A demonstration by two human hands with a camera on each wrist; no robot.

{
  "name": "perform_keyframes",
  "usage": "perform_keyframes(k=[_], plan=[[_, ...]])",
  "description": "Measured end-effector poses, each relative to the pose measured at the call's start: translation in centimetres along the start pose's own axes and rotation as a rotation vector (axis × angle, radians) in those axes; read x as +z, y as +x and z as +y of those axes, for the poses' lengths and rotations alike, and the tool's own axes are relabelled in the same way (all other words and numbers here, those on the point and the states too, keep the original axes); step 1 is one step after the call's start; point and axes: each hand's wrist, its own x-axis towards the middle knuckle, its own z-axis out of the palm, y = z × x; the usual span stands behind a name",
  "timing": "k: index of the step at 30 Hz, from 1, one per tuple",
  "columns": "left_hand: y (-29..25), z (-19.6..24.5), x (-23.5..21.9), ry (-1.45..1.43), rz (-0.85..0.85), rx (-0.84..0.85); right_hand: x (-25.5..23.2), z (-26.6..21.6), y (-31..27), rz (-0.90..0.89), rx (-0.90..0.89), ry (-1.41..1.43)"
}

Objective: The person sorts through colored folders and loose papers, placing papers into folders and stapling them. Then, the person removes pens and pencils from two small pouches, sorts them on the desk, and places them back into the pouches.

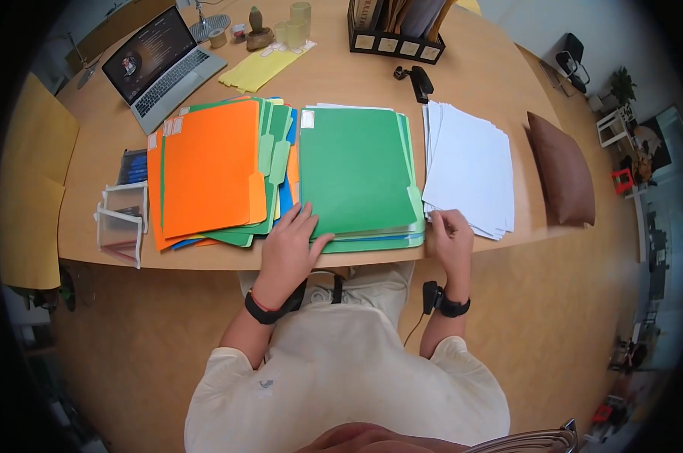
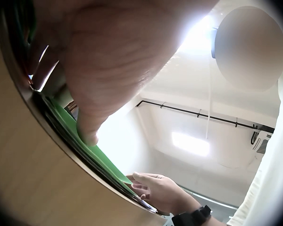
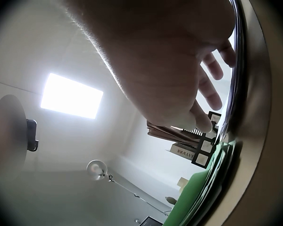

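Left hand (image 1: 284,251), fingers spread on green card folders (image 1: 360,170), perhaps steadying; right hand (image 1: 452,235) half-curled at 1 white paper stack (image 1: 470,166), grip unclear.

Middle folder (image 1: 360,170) is showing plain green, white label (image 1: 307,119). Left folder (image 1: 213,166) is showing solid orange. Paper (image 1: 468,170) is showing white. Cushion (image 1: 562,170) is showing brown, cloth (image 1: 262,73) yellow, stapler (image 1: 421,84) black. Rack (image 1: 375,43) is showing black, white squares (image 1: 387,45) repeating across its front. Pens (image 1: 135,170) are showing blue; shirt (image 1: 356,362), cream; desk (image 1: 334,79), tan.
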Motion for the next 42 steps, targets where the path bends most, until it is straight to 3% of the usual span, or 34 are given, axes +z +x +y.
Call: perform_keyframes(k=[2,5,8,14,18,26,30,33,36,42], plan=[[-0.1,-0.3,0.3,-0.025,0.024,-0.016,0.6,-0.5,-0.6,-0.076,0.145,0.246],[0.0,0.1,-0.2,-0.074,0.043,-0.035,0.9,-2.0,-0.8,-0.145,0.140,0.185],[-0.2,-0.3,-0.1,-0.109,0.091,-0.029,1.7,-2.2,-0.9,-0.188,0.256,0.208],[-1.1,-0.6,0.2,-0.172,0.180,-0.110,2.1,-2.0,-1.2,-0.024,0.231,-0.029],[-1.6,-0.1,0.1,-0.256,0.133,-0.217,1.6,-2.9,-1.1,-0.124,0.297,-0.154],[-2.4,-0.3,1.4,-0.381,0.263,-0.169,3.2,-2.6,-1.6,-0.211,0.222,-0.157],[-2.2,-0.2,-0.1,-0.325,0.387,-0.180,2.7,-1.4,-1.5,-0.138,0.163,0.009],[-1.4,-1.6,-2.0,-0.082,0.460,0.012,2.1,-0.7,-1.3,-0.021,0.215,0.159],[-1.8,-3.6,-1.6,-0.243,0.473,-0.086,0.9,-0.3,-0.7,0.085,0.326,0.340],[-1.6,-4.5,-4.2,-0.113,0.721,-0.013,-2.4,4.3,0.4,0.371,0.374,0.390]])
